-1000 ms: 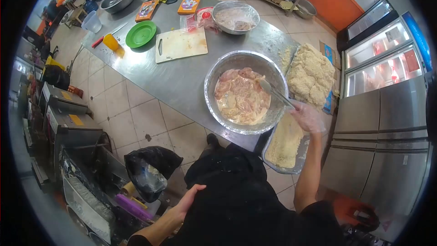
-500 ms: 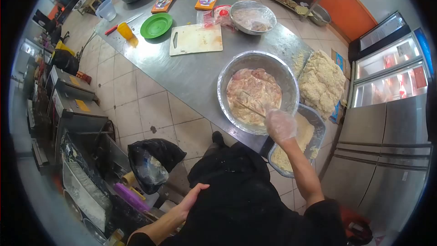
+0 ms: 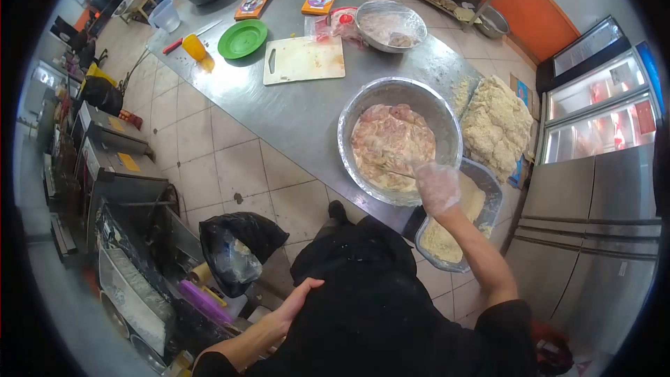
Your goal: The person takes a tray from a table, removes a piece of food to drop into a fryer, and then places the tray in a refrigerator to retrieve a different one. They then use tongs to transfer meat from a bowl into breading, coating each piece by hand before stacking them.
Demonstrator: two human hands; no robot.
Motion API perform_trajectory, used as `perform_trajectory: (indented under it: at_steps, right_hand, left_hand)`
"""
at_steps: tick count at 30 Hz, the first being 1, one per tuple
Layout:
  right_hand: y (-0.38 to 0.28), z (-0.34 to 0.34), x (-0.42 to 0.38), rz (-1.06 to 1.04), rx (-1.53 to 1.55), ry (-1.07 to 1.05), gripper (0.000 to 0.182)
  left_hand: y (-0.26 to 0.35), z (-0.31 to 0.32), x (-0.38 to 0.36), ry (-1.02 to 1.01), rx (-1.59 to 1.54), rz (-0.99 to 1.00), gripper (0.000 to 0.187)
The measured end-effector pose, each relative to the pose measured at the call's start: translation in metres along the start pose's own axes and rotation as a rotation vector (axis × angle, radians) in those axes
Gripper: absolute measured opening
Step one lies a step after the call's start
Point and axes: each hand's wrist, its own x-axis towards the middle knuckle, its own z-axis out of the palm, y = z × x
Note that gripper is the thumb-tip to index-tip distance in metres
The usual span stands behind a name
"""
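Note:
My right hand [image 3: 438, 188], in a clear plastic glove, is closed on a long thin utensil [image 3: 399, 172] whose far end dips into raw meat pieces [image 3: 393, 136] coated in pale wet batter. Its exact kind is hard to make out. The meat lies in a large round metal bowl [image 3: 447, 115] at the table's near edge; my hand is over the bowl's lower right rim. Bare and low in the view, my left hand [image 3: 296, 307] rests against the black clothing at my waist. An outstretched finger shows; the others are partly hidden, and I see nothing held.
Right of the bowl are a heap of crumbly pale coating [image 3: 497, 126] and a grey tub [image 3: 492, 202] of breading. Farther along the metal table are a cutting board [image 3: 307, 59], a green plate [image 3: 243, 38] and a film-covered bowl [image 3: 391, 24]. A black bag [image 3: 262, 234] hangs at left.
My right hand has shifted slightly right, and the utensil now lies lower and flatter, its tip sunk in the batter near the bowl's lower side. My left hand stays at my waist.

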Motion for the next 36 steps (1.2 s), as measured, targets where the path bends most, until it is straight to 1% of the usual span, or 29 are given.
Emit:
perform_trajectory:
  at_steps: [1,2,3,4,6,7,9,10,11,12,13,14,16,17,18,20,21,23,24,26,27,29,30,31,32,34,35,36]
  right_hand:
    - [-0.001,0.008,0.003,0.004,-0.001,0.002,0.025]
    - [-0.003,0.015,0.006,-0.035,0.005,0.038,0.019]
    - [-0.004,0.020,0.009,-0.077,0.012,0.073,0.024]
    - [-0.003,0.022,0.013,-0.078,0.011,0.074,0.024]
    - [0.000,0.023,0.020,-0.032,0.032,-0.129,0.023]
    - [0.006,0.016,0.023,-0.030,0.029,-0.131,0.023]
    - [0.024,-0.008,0.025,0.000,0.204,-0.326,0.023]
    - [0.035,-0.013,0.026,0.002,0.202,-0.327,0.023]
    - [0.048,-0.017,0.027,-0.049,0.287,-0.387,0.024]
    - [0.061,-0.018,0.025,-0.099,0.372,-0.447,0.027]
    - [0.073,-0.013,0.020,-0.085,0.462,-0.423,0.036]
    - [0.082,-0.015,0.016,-0.079,0.461,-0.424,0.036]
    - [0.100,-0.021,0.004,-0.051,0.595,-0.429,0.048]
    - [0.110,-0.020,-0.003,0.037,0.703,-0.523,0.053]
    - [0.118,-0.020,-0.011,0.052,0.704,-0.523,0.053]
    - [0.131,-0.031,-0.031,0.063,0.781,-0.466,0.052]
    - [0.139,-0.035,-0.043,0.087,0.783,-0.466,0.052]
    - [0.152,-0.047,-0.071,0.285,0.853,-0.456,0.053]
    - [0.158,-0.057,-0.085,0.323,0.853,-0.458,0.053]
    - [0.171,-0.085,-0.116,0.401,0.940,-0.390,0.054]
    - [0.178,-0.096,-0.134,0.326,0.868,-0.318,0.054]
    - [0.195,-0.113,-0.176,0.429,0.853,-0.314,0.054]
    - [0.200,-0.121,-0.191,0.484,0.837,-0.297,0.054]
    - [0.191,-0.150,-0.195,0.554,0.765,-0.318,0.053]
    - [0.188,-0.164,-0.203,0.570,0.767,-0.316,0.053]
    - [0.186,-0.183,-0.218,0.579,0.549,-0.328,0.054]
    - [0.177,-0.194,-0.212,0.745,0.490,-0.463,0.053]
    - [0.169,-0.189,-0.209,0.757,0.496,-0.467,0.053]
  left_hand:
    - [0.001,0.002,0.000,0.004,0.001,-0.012,0.033]
    - [0.002,0.005,0.000,0.007,0.000,-0.022,0.033]
    - [0.003,0.007,-0.001,0.006,0.001,-0.020,0.033]
    - [0.003,0.009,-0.002,-0.001,-0.007,-0.032,0.033]
    - [0.003,0.012,-0.003,-0.010,-0.014,-0.046,0.033]
    - [0.003,0.013,-0.004,0.008,0.002,-0.028,0.033]
    - [0.003,0.014,-0.003,0.025,0.019,-0.012,0.033]
    - [0.003,0.013,-0.002,0.018,0.013,-0.018,0.033]
    - [0.003,0.012,-0.001,0.012,0.008,-0.025,0.034]
    - [0.003,0.012,0.000,0.011,0.010,-0.028,0.034]
    - [0.003,0.012,0.001,0.006,0.017,-0.027,0.034]
    - [0.004,0.011,0.002,0.002,0.025,-0.027,0.034]
    - [0.005,0.009,0.006,-0.002,0.027,-0.045,0.033]
    - [0.006,0.009,0.007,-0.003,0.023,-0.058,0.033]
    - [0.006,0.011,0.006,-0.004,0.034,-0.067,0.033]
    - [0.009,0.020,0.000,0.030,0.090,-0.032,0.033]
    - [0.010,0.019,0.002,0.030,0.108,-0.046,0.033]
    - [0.013,0.014,0.007,0.026,0.110,-0.085,0.035]
    - [0.015,0.013,0.007,0.026,0.135,-0.110,0.035]
    - [0.018,0.017,0.009,0.089,0.226,-0.092,0.037]
    - [0.020,0.021,0.010,0.087,0.256,-0.125,0.037]
    - [0.023,0.028,0.007,0.097,0.321,-0.038,0.039]
    - [0.024,0.033,0.004,0.098,0.341,-0.055,0.039]
    - [0.026,0.039,0.002,0.125,0.363,-0.063,0.039]
    - [0.028,0.043,0.002,0.152,0.382,-0.068,0.040]
    - [0.030,0.028,0.014,0.153,0.429,-0.085,0.040]
    - [0.031,0.025,0.017,0.152,0.463,-0.094,0.041]
    - [0.031,0.026,0.017,0.157,0.474,-0.102,0.041]
